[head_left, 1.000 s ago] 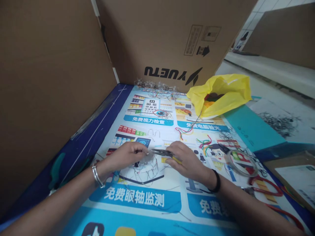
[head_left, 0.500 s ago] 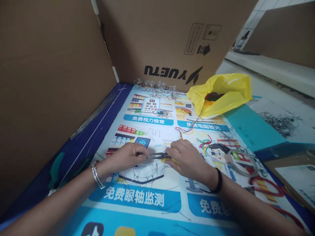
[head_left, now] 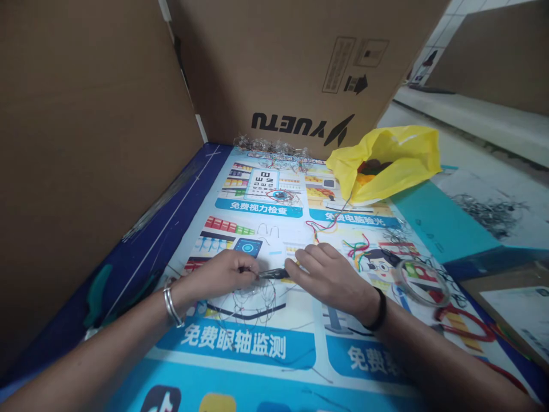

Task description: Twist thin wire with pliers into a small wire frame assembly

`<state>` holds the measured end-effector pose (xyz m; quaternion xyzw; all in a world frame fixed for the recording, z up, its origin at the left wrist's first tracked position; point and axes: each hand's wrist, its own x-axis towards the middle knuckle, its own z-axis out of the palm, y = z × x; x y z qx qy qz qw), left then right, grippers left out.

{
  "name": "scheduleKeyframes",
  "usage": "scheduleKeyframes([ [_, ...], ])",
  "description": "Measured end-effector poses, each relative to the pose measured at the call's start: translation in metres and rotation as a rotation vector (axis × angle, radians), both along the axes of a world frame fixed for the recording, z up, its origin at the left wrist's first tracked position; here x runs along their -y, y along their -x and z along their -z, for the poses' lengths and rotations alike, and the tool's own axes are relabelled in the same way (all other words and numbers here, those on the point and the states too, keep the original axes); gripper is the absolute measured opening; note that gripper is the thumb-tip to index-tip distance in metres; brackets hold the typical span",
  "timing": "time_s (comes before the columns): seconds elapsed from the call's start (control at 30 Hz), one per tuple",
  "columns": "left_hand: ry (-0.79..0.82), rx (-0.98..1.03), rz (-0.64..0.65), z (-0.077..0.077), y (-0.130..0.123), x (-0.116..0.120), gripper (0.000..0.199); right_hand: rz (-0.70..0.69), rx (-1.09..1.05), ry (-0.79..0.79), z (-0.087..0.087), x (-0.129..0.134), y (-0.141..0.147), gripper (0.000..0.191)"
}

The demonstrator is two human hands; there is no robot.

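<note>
My right hand (head_left: 328, 280) is closed around a pair of pliers (head_left: 273, 273), whose dark jaws point left. The jaws look closed and reach the fingertips of my left hand (head_left: 231, 272). That hand is pinched on thin wire, and its exact grip point is hidden by the fingers. A loose tangle of fine wire (head_left: 253, 300) with small dark and coloured bits spreads below both hands, over the printed poster (head_left: 295, 320).
A yellow bag (head_left: 398, 146) sits at the back right. Coloured cords (head_left: 358, 247) and a clear round spool (head_left: 422, 283) lie right of my hands. Red-handled pliers (head_left: 465, 323) are farther right; a green-handled tool (head_left: 98, 294) is left. Cardboard walls (head_left: 274, 63) stand behind.
The jaws of the pliers have come together, and my right hand has turned slightly, its fingers lying flatter over the handles. My left hand stays in nearly the same place.
</note>
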<state>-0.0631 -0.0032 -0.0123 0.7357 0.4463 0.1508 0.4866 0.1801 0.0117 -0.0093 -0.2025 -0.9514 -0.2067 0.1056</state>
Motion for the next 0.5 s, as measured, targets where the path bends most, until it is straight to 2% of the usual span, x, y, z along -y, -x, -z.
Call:
scheduleKeyframes([
  [0.3, 0.044, -0.012, -0.021, 0.0016, 0.0003, -0.0007, 0.014, -0.085, -0.013, -0.005, -0.0064, -0.0024, -0.0006, 0.023],
  [0.5, 0.016, -0.043, -0.018, 0.0009, 0.0003, -0.0007, 0.016, -0.081, 0.006, 0.021, -0.0105, -0.0030, 0.0001, 0.024],
])
